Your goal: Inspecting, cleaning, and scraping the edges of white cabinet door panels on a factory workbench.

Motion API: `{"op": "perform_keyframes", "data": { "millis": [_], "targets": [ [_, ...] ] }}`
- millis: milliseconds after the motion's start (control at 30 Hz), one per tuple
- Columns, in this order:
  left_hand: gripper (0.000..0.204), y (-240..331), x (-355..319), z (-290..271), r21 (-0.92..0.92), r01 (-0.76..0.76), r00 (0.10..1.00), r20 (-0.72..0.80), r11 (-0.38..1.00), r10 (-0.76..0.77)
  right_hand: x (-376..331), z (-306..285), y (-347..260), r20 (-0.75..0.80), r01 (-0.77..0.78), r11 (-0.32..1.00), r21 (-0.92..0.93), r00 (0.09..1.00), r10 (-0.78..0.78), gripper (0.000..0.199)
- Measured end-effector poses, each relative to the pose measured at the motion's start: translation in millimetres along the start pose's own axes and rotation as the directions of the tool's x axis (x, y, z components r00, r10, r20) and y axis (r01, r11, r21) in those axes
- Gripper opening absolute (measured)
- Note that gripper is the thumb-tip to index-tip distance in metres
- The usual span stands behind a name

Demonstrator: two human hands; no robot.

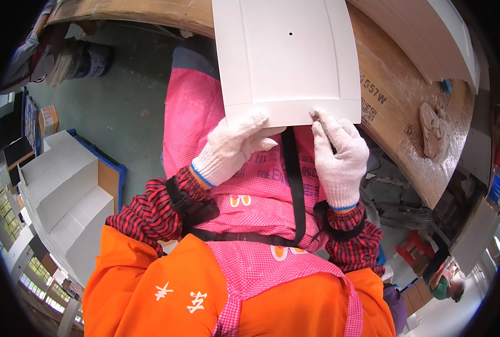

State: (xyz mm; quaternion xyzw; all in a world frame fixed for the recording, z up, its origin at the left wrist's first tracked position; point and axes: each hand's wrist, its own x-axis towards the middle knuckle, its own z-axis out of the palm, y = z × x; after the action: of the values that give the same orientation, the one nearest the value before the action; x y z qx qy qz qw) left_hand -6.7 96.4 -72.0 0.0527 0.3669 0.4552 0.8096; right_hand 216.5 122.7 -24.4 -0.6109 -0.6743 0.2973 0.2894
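A white cardboard sheet (286, 67) with pressed fold lines and one small dark hole reaches from the table toward my lap. Its near flap is bordered by a crease running across. My left hand (233, 147), in a white knit glove with a blue cuff edge, pinches the left part of the near edge, fingers on top and thumb lower down. At the right part of that edge, my right hand (342, 157), gloved the same way, has its fingertips closed on the flap. The undersides of both grips are hidden.
Brown cardboard covers the table (393, 129). White sheets (413, 33) are stacked at the far right, near a crumpled pale cloth or glove (434, 132). White stacked board (64, 185) rests on a blue-edged pallet at left. A red stool (414, 250) and another person (444, 281) are at lower right.
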Motion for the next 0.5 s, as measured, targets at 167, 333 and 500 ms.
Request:
{"op": "perform_keyframes", "data": {
  "millis": [167,333,500],
  "targets": [
    [0.034,0.2,-0.1,3.0,0.016,-0.005,1.0,-0.007,1.0,0.005,-3.0,2.1,4.9,-0.025,0.031,0.999,0.027,0.999,-0.031,0.031],
    [0.034,1.7,2.0,1.3,-0.003,0.009,1.0,-0.008,1.0,-0.009,-1.6,2.0,3.3,-0.003,0.024,1.0,0.013,1.0,-0.024,0.031],
    [0.033,2.1,4.2,0.9,-0.014,0.002,1.0,0.012,1.0,-0.002,5.9,-2.6,1.2,-0.005,-0.07,0.997,-0.042,0.998,0.07,0.03]
  ]
}}
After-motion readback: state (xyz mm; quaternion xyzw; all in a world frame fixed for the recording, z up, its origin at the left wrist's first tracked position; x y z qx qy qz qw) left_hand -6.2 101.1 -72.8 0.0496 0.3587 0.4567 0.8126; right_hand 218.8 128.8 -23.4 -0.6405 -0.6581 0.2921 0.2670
